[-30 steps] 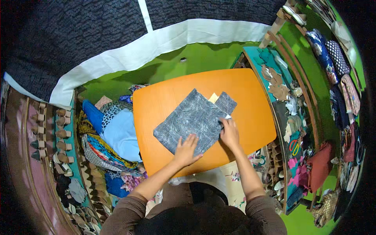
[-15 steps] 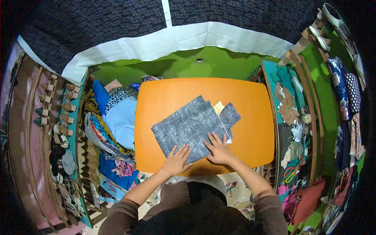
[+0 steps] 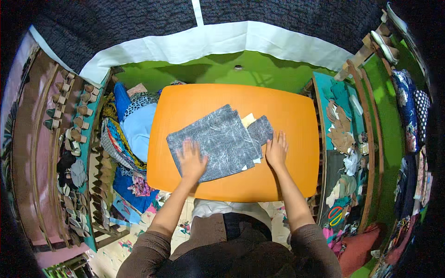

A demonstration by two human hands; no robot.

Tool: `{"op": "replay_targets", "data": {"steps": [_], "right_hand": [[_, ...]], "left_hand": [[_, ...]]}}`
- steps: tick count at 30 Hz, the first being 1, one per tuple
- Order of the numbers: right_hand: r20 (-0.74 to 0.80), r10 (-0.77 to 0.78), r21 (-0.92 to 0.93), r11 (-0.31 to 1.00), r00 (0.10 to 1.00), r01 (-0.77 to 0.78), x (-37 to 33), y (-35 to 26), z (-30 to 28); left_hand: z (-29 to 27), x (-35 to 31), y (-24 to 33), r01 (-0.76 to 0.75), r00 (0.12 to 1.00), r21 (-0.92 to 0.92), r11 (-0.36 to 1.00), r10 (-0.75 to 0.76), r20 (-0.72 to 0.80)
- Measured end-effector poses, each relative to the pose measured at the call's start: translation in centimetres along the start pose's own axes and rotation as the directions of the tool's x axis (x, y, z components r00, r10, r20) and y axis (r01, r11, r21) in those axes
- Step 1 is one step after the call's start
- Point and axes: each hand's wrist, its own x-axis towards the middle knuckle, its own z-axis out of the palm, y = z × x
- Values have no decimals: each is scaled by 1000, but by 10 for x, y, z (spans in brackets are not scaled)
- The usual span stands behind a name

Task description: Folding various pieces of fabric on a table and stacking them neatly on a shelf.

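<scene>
A dark grey sheet with pale streaks [image 3: 218, 143], perhaps cloth, lies slantwise on the orange table [image 3: 236, 189]. My left hand [image 3: 191, 160] rests flat on its left part with the fingers spread. At its right edge a smaller dark grey piece [image 3: 261, 130] sticks out, with a cream scrap [image 3: 248, 120] beside it. My right hand [image 3: 276, 150] is stretched out along the right side of that small piece, its fingertips at the edge. White bits show under the sheet's lower right corner. Neither hand grips anything.
Heaped fabrics, among them a light blue one [image 3: 141, 129], lie left of the table. Wooden racks with shoes [image 3: 82, 111] stand farther left. On the right, a shelf holds cloth scraps and scissors [image 3: 335, 216] with red and yellow handles. Scraps litter the floor.
My left hand has moved up and left on the sheet. My right hand has gone from the sheet's lower edge to the small piece's right side. The view has shifted slightly.
</scene>
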Motion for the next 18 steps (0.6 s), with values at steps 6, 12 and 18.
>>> {"op": "replay_targets", "data": {"steps": [6, 12, 18], "right_hand": [[64, 205, 252, 944, 977, -215, 6, -3, -8], [110, 196, 284, 933, 974, -220, 18, 8, -2], [211, 226, 794, 528, 951, -301, 29, -3, 7]], "left_hand": [[-6, -11, 102, -520, 828, -249, 817, 554, 87], [10, -7, 99, -277, 867, -652, 706, 476, 148], [-10, -17, 85, 182, 971, -888, 422, 67, 231]]}}
